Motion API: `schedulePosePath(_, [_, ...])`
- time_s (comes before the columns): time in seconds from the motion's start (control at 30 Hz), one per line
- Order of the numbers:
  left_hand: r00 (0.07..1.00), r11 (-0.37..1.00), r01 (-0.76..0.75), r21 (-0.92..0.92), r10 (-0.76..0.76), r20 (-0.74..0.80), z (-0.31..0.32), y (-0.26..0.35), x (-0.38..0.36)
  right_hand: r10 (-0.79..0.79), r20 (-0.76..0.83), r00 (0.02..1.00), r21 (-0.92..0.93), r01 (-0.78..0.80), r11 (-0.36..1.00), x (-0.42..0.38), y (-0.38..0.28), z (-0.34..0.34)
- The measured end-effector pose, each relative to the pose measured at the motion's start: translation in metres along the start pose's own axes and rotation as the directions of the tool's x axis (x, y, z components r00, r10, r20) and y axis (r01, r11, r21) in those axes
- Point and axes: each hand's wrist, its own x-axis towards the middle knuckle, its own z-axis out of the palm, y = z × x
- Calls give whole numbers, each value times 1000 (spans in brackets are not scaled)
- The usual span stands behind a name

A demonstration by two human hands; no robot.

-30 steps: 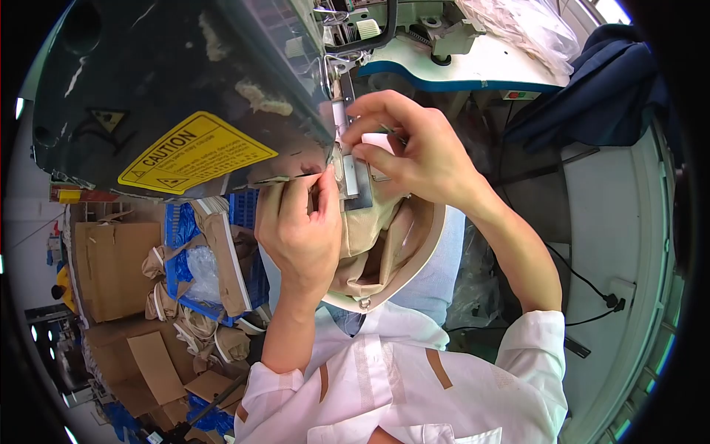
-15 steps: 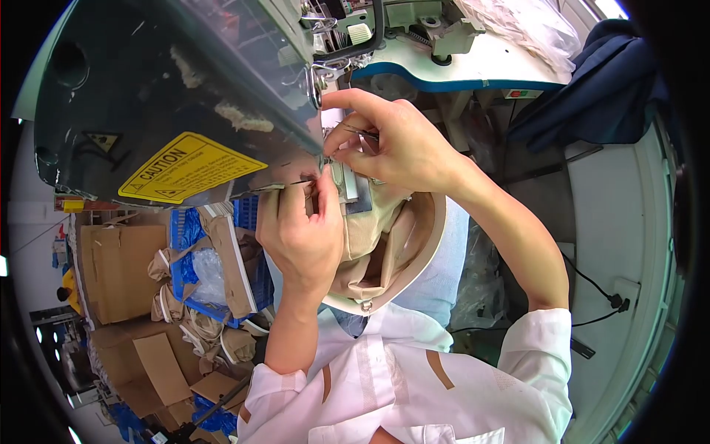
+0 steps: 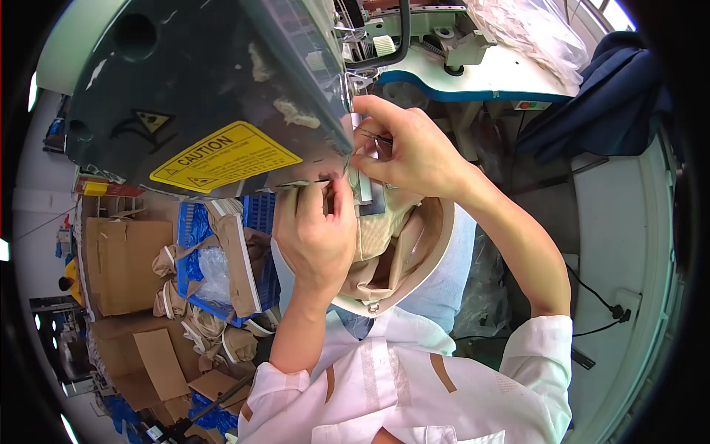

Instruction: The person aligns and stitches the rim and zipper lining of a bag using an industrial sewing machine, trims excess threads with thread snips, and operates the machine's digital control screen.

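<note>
A dark sewing machine head (image 3: 222,81) with a yellow caution label fills the upper left and overhangs my hands. Just under its lower edge is my left hand (image 3: 316,235), thumb and forefinger pinched together; what they hold, if anything, is hidden. My right hand (image 3: 418,152) is closed, with thin dark metal tweezers (image 3: 382,138) between its fingers, close to the machine's needle area. A beige fabric piece, looking like a cap or bag (image 3: 388,229), hangs open below the hands over my lap, its pale rim curving toward me. The needle area is mostly hidden.
A blue crate (image 3: 255,214) with beige pieces and plastic stands at the left, beside cardboard boxes (image 3: 126,263). Behind is a white worktable (image 3: 510,70) with blue edging and plastic bags. Dark blue cloth (image 3: 599,103) hangs at the right. Another person in yellow is far left.
The view has shifted, so the machine and hands appear slightly farther right. Both hands stay close together by the needle area, with little change in their grip.
</note>
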Motion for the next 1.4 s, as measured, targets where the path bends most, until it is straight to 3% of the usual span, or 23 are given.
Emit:
schedulePosePath(0.4, [999, 998, -22, -51, 20, -37, 3, -4, -2, 103, 11, 995, 21, -103, 994, 5, -12, -1])
schedulePosePath(0.73, [995, 990, -90, -105, 93, 22, -12, 3, -1, 50, -92, 994, 40, -47, 998, -1, 4, 7])
schedulePosePath(0.83, [993, 988, -120, -94, 118, -18, -17, 6, -7, 12, -132, 991, -96, -25, 995, -7, 7, -2])
schedulePosePath(0.9, [986, 979, -165, -116, 167, 13, -19, 9, -9, 28, -207, 978, 15, -25, 1000, -15, 8, -5])
schedulePosePath(1.03, [948, 971, -196, -135, 223, 225, -26, 26, -1, 39, -186, 982, 43, -32, 999, -34, -4, -13])
schedulePosePath(1.17, [926, 926, -264, -271, 321, 197, -14, 32, 2, -24, -162, 987, 76, 37, 996, -47, -19, -12])
schedulePosePath(1.3, [935, 912, -222, -344, 300, 191, -8, 29, -7, -9, -102, 995, 16, 11, 1000, -54, -20, -9])
schedulePosePath(1.4, [941, 925, -235, -299, 294, 170, -8, 31, -8, -167, -49, 985, -231, 151, 961, -50, -17, -32])
